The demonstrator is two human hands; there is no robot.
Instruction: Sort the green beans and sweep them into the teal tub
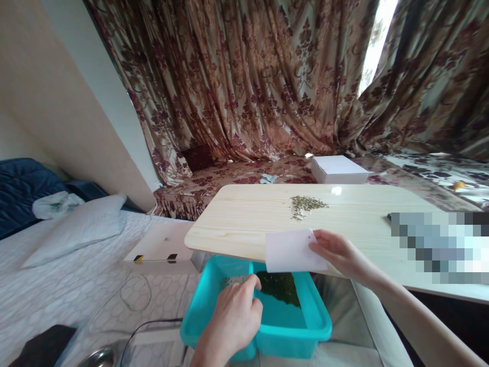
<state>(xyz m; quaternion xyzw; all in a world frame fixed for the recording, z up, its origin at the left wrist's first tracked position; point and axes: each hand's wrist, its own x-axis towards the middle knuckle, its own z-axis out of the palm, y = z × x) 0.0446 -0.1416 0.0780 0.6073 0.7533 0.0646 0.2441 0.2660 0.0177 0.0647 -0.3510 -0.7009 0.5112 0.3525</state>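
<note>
My right hand [344, 255] grips the right edge of a white paper sheet [288, 251] at the near edge of the pale wooden table [229, 219]. Beyond the sheet, a loose scatter of small green grains mixed with pale bits [305, 205] lies on the tabletop. My left hand [237, 312] is closed over the divider of a teal two-part bin [284, 318], its fingers curled; anything inside them is hidden. Dark green grains [280, 286] fill the back of the right compartment. Some whitish grains [236, 280] show in the left one, partly covered by my hand.
A blurred-out object [435, 244] lies on the table's right side. Behind the table stands a white box [339, 168]. Another white box [164, 247] sits left on the bed, with cables [133, 300] and a metal bowl [101, 357] nearer me.
</note>
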